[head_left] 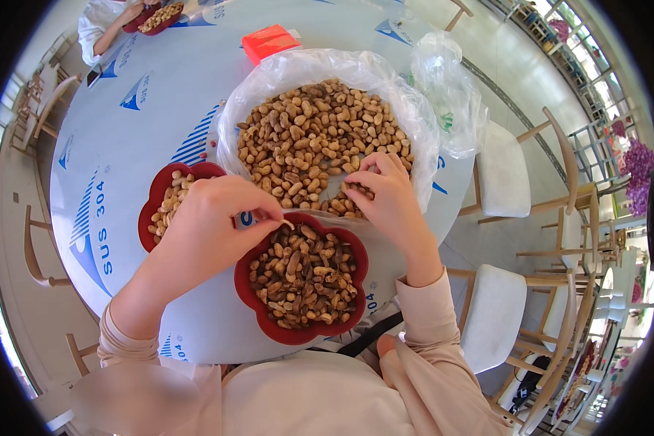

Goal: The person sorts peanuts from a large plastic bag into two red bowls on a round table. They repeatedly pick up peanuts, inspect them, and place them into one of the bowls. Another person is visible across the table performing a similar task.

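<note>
My left hand [221, 221] is closed in a pinch, a small pale peanut [289, 224] at its fingertips, over the rim of a red flower-shaped bowl [241, 287]. Darker, shrivelled-looking peanuts [301, 272] fill that bowl. Behind my left hand, partly covered by it, is a second red bowl [147, 218] holding lighter peanuts [173, 196]. My right hand [386, 190] reaches into a large clear plastic bag [232, 102] spread open around a heap of unshelled peanuts [319, 138]. Its thumb and forefinger close on a peanut [347, 187] at the near right of the heap.
A red box [270, 43] lies beyond the bag, and a crumpled clear bag [450, 94] sits to its right. Across the round table [123, 160] another person's hand [129, 13] is by more red bowls [160, 18]. White-seated chairs [495, 312] stand close on my right.
</note>
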Motion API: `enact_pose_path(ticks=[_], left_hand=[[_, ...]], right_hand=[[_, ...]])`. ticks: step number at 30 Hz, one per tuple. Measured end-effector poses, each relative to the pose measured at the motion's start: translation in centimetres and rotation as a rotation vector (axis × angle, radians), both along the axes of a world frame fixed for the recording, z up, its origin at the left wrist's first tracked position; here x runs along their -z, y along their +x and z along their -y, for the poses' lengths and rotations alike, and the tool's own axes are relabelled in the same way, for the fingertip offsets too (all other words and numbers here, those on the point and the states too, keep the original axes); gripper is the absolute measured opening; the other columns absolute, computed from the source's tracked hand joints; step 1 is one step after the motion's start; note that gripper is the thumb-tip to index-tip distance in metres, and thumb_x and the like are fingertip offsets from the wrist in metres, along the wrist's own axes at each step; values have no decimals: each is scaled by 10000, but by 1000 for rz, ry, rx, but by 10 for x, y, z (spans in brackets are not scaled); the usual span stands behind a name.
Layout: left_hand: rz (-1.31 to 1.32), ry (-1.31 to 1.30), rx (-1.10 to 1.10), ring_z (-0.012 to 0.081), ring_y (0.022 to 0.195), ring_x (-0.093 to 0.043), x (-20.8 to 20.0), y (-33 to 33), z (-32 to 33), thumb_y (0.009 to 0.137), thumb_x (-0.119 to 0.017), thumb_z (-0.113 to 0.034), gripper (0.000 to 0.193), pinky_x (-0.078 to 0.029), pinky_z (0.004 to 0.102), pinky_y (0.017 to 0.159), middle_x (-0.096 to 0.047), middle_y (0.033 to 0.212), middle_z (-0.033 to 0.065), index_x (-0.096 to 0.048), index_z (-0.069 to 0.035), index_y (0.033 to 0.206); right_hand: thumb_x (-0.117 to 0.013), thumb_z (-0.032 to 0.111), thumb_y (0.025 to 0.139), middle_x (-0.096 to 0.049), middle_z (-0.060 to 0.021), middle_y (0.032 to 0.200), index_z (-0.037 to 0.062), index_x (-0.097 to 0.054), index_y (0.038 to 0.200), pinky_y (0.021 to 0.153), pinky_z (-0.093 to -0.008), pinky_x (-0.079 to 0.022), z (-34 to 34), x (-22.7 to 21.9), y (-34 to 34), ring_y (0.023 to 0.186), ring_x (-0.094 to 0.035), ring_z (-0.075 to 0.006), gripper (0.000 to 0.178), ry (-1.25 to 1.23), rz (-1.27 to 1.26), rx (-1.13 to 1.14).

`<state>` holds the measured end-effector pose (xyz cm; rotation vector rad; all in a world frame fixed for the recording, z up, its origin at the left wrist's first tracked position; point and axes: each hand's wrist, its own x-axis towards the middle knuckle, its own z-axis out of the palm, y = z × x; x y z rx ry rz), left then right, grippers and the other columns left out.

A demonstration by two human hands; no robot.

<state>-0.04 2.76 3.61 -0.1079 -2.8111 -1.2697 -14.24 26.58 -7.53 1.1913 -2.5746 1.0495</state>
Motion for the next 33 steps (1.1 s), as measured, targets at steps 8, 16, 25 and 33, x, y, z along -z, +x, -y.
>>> enact_pose_path(ticks=[8,16,25,33], left_hand=[[-80,42,-248,246,795,-701,17,61,25,760,-781,66,119,-548,330,734,-747,831,114,-769,6,863],[-65,-81,20,282,1053,-619,36,64,-5,770,-790,38,291,-511,385,918,-675,1177,99,-772,-30,1052],[235,710,-4,208,1158,-643,38,14,-25,978,-623,15,432,-536,352,992,-647,1302,140,-553,32,1404],[618,1994,-300,241,1169,-593,68,-16,-71,1085,-459,-172,322,-500,365,1039,-605,1228,127,-532,58,1298]], right_hand=[[-769,97,839,-594,-50,1000,53,-754,892,926,-400,-464,7,8,1,1039,-567,-265,71,29,-82,22],[-762,30,862,-683,-58,1008,45,-756,999,823,-342,-509,3,1,12,936,-627,-229,138,-219,-136,77],[-758,-71,842,-759,-64,1046,23,-737,1077,749,-255,-495,-21,-8,61,850,-658,-144,254,-591,275,118],[-805,-16,763,-727,-74,1170,60,-720,1122,952,-385,-519,-25,-31,65,1121,-646,-307,377,-323,-44,45]])
